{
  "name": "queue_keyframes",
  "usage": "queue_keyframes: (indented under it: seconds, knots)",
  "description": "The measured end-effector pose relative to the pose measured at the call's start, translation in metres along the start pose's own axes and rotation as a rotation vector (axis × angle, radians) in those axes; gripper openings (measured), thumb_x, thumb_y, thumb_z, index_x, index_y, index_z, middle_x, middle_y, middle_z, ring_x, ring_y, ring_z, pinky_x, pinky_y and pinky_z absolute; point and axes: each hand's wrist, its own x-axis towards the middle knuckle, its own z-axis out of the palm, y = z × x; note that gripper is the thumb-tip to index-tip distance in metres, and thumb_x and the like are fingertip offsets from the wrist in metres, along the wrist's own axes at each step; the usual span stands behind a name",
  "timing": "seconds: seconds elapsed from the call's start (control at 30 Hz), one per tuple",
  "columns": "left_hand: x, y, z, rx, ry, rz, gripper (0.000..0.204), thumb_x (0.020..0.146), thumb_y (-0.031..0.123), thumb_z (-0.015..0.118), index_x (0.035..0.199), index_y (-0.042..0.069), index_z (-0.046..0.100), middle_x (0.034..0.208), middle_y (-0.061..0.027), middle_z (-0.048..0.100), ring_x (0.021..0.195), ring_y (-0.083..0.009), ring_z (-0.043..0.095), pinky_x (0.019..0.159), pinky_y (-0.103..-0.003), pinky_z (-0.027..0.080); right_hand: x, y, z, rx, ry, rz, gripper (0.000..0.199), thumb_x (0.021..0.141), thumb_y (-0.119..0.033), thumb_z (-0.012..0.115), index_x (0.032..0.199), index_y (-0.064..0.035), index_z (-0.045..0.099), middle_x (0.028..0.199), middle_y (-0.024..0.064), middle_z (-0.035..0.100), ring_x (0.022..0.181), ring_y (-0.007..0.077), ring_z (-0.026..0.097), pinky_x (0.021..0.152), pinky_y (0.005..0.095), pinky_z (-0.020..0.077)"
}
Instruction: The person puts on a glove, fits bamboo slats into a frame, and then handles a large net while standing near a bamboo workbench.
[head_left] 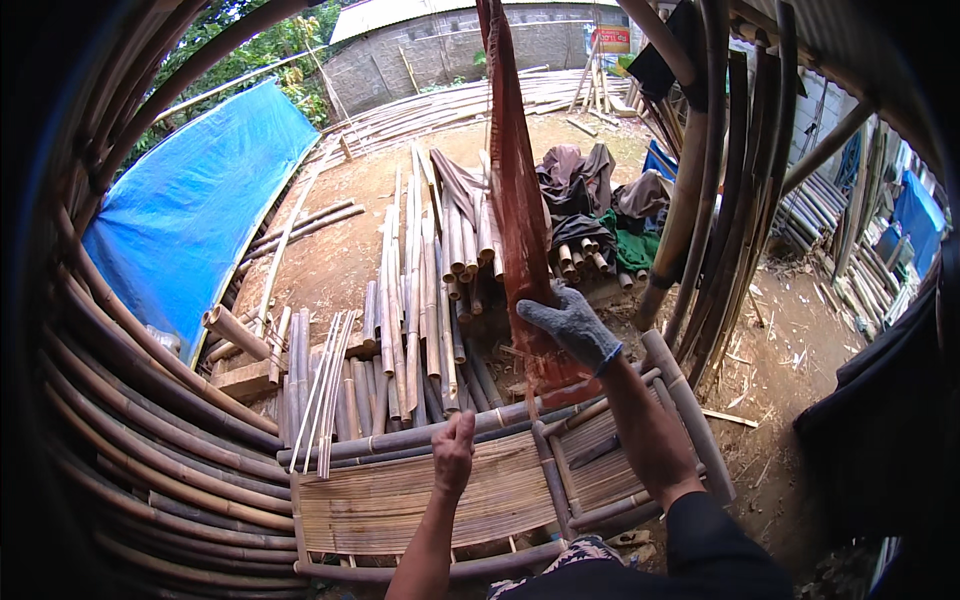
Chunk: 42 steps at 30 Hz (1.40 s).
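Note:
My right hand (575, 327), in a grey glove, is closed at the edge of a long reddish-brown cloth (517, 190). The cloth hangs from above the view, and its lower end spreads near the bench's far rail. My left hand (454, 453) is bare and held in a fist, thumb side up, above the bench. Whether anything is inside the fist is hidden. Below both hands stands a bamboo bench (430, 500) with a slatted seat and thick round rails. Several thin pale bamboo strips (325, 395) lean across its far left corner.
Stacked bamboo poles (410, 300) lie beyond the bench, with dark crumpled cloths (585, 190) on some. Curved bamboo poles (170, 450) crowd the left; upright poles (735, 190) stand at the right. A blue tarp (205, 200) slopes at the far left. Wood scraps litter the dirt ground (770, 440).

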Motion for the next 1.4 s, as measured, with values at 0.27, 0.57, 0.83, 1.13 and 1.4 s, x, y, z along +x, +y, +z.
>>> queue_keyframes:
  seconds: [0.27, 0.57, 0.83, 1.13, 1.4]
  knots:
    - [-0.324, -0.260, -0.254, 0.086, 0.385, -1.245, 0.028, 0.093, 0.037, 0.062, 0.078, 0.013, 0.058, 0.066, -0.0027, 0.052, 0.055, -0.0153, 0.048, 0.045, -0.031, 0.034, 0.060, 0.043, 0.035, 0.235, 0.056, 0.122, 0.027, 0.092, -0.025, 0.065, 0.105, -0.0016, 0.065, 0.087, 0.0037, 0.066, 0.075, 0.0107, 0.060, 0.067, 0.0274, 0.0499]
    - [-0.440, -0.273, -0.298, 0.619, 0.290, -1.370, 0.039, 0.096, 0.036, 0.055, 0.119, 0.004, 0.051, 0.114, -0.0145, 0.052, 0.104, -0.0240, 0.049, 0.087, -0.039, 0.037, 0.067, 0.014, 0.069, 0.364, 0.014, 0.168, 0.028, 0.092, -0.023, 0.066, 0.112, -0.0027, 0.061, 0.091, 0.0052, 0.067, 0.079, 0.0145, 0.066, 0.069, 0.0319, 0.0557]
    - [-0.117, -0.111, -0.105, -0.425, -0.390, -0.583, 0.083, 0.099, 0.064, 0.029, 0.153, 0.002, 0.025, 0.153, -0.0201, 0.037, 0.142, -0.0310, 0.036, 0.118, -0.045, 0.024, 0.005, -0.090, 0.103, 0.322, -0.059, 0.020, 0.030, 0.093, -0.025, 0.065, 0.111, -0.0020, 0.063, 0.092, 0.0045, 0.067, 0.077, 0.0128, 0.064, 0.068, 0.0298, 0.0549]
    - [-0.162, 0.000, -0.111, -0.850, -0.658, -0.441, 0.053, 0.103, 0.048, 0.043, 0.111, -0.001, 0.061, 0.073, 0.0023, 0.039, 0.057, -0.0055, 0.030, 0.045, -0.019, 0.028, -0.032, -0.133, 0.076, 0.320, 0.113, 0.064, 0.026, 0.091, -0.022, 0.068, 0.108, -0.0025, 0.064, 0.089, 0.0050, 0.067, 0.075, 0.0156, 0.065, 0.059, 0.0330, 0.0566]
    - [-0.419, -0.208, -0.346, -0.610, 0.209, -1.024, 0.054, 0.100, 0.043, 0.047, 0.058, 0.010, 0.051, 0.055, -0.0053, 0.045, 0.049, -0.0198, 0.043, 0.048, -0.030, 0.038, -0.026, -0.075, 0.040, 0.211, 0.268, 0.122, 0.026, 0.090, -0.022, 0.067, 0.106, -0.0020, 0.066, 0.088, 0.0073, 0.068, 0.067, 0.0178, 0.064, 0.060, 0.0329, 0.0541]
